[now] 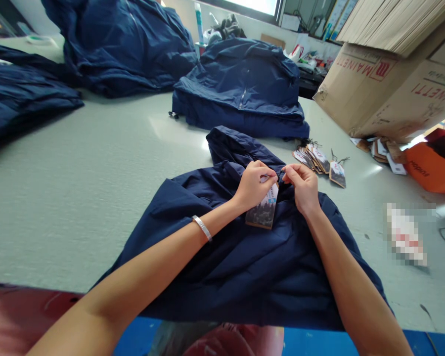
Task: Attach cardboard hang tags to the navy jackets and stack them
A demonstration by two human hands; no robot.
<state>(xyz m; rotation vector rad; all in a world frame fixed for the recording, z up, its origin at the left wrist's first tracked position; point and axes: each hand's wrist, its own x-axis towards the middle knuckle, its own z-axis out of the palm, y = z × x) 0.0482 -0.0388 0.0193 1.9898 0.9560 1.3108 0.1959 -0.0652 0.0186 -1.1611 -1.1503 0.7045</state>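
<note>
Evidently the dark blue jacket point(222, 282) was the biggest thing in hand, crumpled along the near edge of the pale table point(77, 198), under both forearms. Its cloth looked light, thin and soft, probably a bit slippery, likely to slide or fold rather than hold a shape; a bunched fold near the collar seemed the surest hold.

To the right stood a cardboard box point(389, 94), its contents out of sight; a thick stack of brown sheets point(396, 22) showed at its top, though whether inside or resting on it was unclear. Nearer lay an orange bag point(433, 170), with something dark red at its upper edge.

Smaller again, the left hand point(257, 184) pinched the top of a paper tag point(261, 215) lying against the jacket. The tag seemed light and stiff but easily creased, best held by its edges. Just beside it, the right hand point(303, 188) made a narrow fingertip pinch; what lay between was too small to tell.
</note>
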